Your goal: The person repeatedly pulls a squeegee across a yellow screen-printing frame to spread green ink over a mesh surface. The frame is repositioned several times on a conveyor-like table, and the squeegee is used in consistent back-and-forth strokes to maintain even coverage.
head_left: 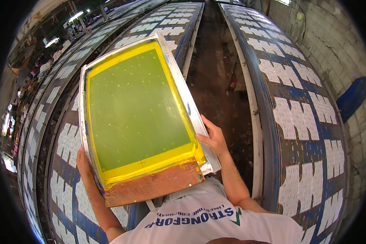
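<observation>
Tilted up in front of my body is a screen printing frame [130, 110], with green mesh, a yellow taped border and white side rails. Along its near edge lies a reddish-brown wooden squeegee [154, 181]; its blade side is hidden. My left hand [84, 164] grips the frame's left rail, most of its fingers out of sight behind the rail. At the right rail, near the lower corner, my right hand [212, 137] is closed on the frame with the thumb on top and fingers along the outer side.
Long printing tables run away on both sides; the right table [268, 122] and left table [79, 179] carry rows of white cut fabric pieces [297, 118]. A dark, narrow aisle [215, 73] lies between them. A block wall [333, 44] with a blue cloth [354, 97] stands at right.
</observation>
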`<state>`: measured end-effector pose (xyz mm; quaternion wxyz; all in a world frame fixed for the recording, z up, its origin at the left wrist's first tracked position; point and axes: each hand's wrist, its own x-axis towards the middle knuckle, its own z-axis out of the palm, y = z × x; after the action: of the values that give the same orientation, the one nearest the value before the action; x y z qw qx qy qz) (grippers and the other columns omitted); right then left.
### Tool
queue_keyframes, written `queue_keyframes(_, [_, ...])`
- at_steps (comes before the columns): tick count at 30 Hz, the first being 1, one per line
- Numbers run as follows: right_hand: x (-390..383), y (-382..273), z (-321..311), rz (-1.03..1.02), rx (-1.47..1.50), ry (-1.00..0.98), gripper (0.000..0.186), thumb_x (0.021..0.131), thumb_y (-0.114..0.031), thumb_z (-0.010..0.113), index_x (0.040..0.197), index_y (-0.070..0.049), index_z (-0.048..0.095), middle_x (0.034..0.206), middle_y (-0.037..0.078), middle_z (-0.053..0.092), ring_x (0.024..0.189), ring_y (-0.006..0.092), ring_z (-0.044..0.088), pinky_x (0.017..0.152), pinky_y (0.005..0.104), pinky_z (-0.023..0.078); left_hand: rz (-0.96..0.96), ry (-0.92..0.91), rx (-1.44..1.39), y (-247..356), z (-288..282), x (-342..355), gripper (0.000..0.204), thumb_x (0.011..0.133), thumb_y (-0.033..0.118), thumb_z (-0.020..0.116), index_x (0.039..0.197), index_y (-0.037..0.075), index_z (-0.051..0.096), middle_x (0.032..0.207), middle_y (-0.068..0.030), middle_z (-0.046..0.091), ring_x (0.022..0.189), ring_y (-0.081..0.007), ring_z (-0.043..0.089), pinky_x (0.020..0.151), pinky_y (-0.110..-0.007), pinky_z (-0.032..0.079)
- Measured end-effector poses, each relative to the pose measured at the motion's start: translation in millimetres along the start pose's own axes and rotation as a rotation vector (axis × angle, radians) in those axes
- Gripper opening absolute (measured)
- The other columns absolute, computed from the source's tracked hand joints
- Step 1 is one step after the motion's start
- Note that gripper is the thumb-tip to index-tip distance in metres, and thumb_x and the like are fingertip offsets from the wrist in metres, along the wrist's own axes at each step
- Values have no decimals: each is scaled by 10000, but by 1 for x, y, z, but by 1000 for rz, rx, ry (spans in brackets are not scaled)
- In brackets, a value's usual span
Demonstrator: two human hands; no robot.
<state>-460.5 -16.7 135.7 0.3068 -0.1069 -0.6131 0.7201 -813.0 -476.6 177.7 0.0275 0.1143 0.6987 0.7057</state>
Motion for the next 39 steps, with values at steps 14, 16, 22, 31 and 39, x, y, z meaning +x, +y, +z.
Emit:
queue_keyframes(14, [370, 47, -173, 12, 91, -100, 865, 927, -145, 823, 1612, 120, 367, 1585, 231, 519, 1409, 232, 547, 1200, 370, 416, -24, 62, 70, -18, 277, 225, 465, 1140, 360, 529, 1384, -9, 669, 1253, -115, 712, 1094, -186, 674, 966, -326, 532])
queue_keyframes(16, [431, 66, -202, 8, 63, -93, 871, 926, -145, 829, 1616, 115, 364, 1586, 222, 516, 1424, 230, 531, 1214, 370, 400, -16, 52, 53, -32, 324, 275, 455, 1138, 349, 531, 1366, -18, 673, 1258, -108, 712, 1110, -175, 660, 982, -318, 518])
queue_keyframes(22, [610, 94, -282, 32, 25, -24, 869, 922, -118, 833, 1619, 108, 366, 1627, 207, 476, 1440, 227, 515, 1219, 373, 389, -56, -8, -117, -75, 485, 432, 440, 1154, 343, 529, 1349, -23, 675, 1306, -87, 706, 1180, -162, 654, 1016, -307, 508])
queue_keyframes(31, [826, 120, -435, 26, 112, 79, 818, 943, -55, 791, 1618, 120, 364, 1562, 203, 548, 1399, 222, 552, 1202, 370, 404, 33, -199, -224, -130, 719, 639, 446, 1140, 307, 571, 1414, -36, 648, 1329, -84, 703, 1193, -149, 656, 1012, -288, 513])
queue_keyframes(39, [1038, 174, -555, 96, 173, 44, 867, 942, -86, 810, 1625, 133, 323, 1589, 229, 520, 1437, 233, 521, 1210, 366, 403, -66, 103, 41, -128, 933, 778, 473, 1137, 359, 576, 1398, -27, 659, 1311, -75, 707, 1176, -158, 657, 1003, -294, 512])
